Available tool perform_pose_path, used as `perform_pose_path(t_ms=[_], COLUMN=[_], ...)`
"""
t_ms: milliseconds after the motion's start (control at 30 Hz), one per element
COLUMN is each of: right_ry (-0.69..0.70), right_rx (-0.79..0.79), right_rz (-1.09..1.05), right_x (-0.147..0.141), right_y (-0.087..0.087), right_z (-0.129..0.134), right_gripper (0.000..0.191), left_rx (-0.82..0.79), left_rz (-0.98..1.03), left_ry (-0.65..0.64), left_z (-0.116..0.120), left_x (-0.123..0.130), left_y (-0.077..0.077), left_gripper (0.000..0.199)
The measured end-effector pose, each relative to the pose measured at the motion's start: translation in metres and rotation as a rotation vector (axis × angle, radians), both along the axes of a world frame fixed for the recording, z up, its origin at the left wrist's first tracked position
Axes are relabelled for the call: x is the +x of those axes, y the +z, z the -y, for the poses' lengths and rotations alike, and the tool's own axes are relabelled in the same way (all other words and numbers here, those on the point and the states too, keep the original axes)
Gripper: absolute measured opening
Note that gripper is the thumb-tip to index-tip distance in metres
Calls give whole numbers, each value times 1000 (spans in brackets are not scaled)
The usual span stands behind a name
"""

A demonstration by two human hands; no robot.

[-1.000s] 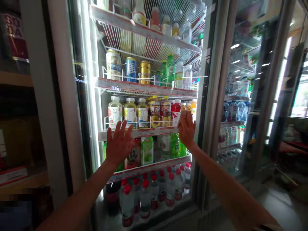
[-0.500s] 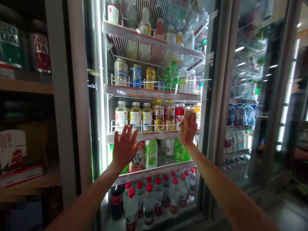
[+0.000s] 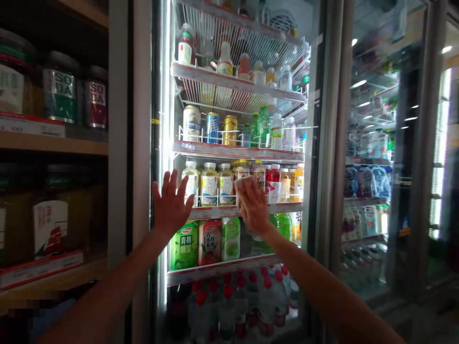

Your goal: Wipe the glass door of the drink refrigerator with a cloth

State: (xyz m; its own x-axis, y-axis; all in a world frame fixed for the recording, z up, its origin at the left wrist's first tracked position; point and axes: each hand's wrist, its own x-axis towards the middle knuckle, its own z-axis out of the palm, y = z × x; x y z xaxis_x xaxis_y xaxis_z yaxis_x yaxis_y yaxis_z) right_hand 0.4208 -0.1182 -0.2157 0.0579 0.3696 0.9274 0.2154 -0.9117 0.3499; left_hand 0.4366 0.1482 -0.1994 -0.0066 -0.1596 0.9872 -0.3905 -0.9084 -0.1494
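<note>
My left hand (image 3: 171, 203) is spread flat with fingers apart in front of the glass door, near the left edge of the lit drinks cooler (image 3: 236, 152). It holds nothing. To its right, my right hand (image 3: 255, 208) is pressed toward the glass with its fingers together over a pale cloth (image 3: 244, 182), blurred and mostly covered by the hand. Behind the glass are tea bottles (image 3: 209, 185), a red-capped bottle (image 3: 273, 184) and, one shelf lower, green cartons (image 3: 184, 246).
Wooden shelves with soda jars (image 3: 60, 91) stand on the left. A metal door frame (image 3: 337, 143) and a second glass-fronted cooler (image 3: 369, 191) are on the right. Red-capped water bottles (image 3: 227, 306) fill the cooler's bottom.
My right hand has swept left across the glass with the cloth. My left hand has shifted left and stays spread. The view has turned slightly left.
</note>
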Motion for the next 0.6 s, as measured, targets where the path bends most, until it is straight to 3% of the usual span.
perform_pose_path(t_ms=[67,133,267,333,367,500,533,600], right_ry=[31,22,-50,-36,-20,0,-14,-60], right_rx=[-270,-264,312,429,383,-114,-140,50], right_rz=[-41,-20,140,188,172,-16,-23,46], right_x=[-3,-2,14,17,17,8,7,8], right_y=[-7,-4,25,34,35,24,23,27], right_z=[-11,-1,35,32,25,5,11,38], right_gripper=[57,56,56,57,57,56,55,52], left_rx=[-2,-1,2,2,-1,-3,-1,6], left_rz=[-10,-17,-22,-19,-17,-5,-4,-3], left_ry=[6,12,34,41,40,21,21,31], left_z=[-3,-3,-2,-1,-1,-3,-3,-3], left_x=[3,4,4,4,4,4,4,4], left_y=[3,1,-3,-3,-3,-2,-2,-3], left_gripper=[59,58,56,56,56,57,58,58])
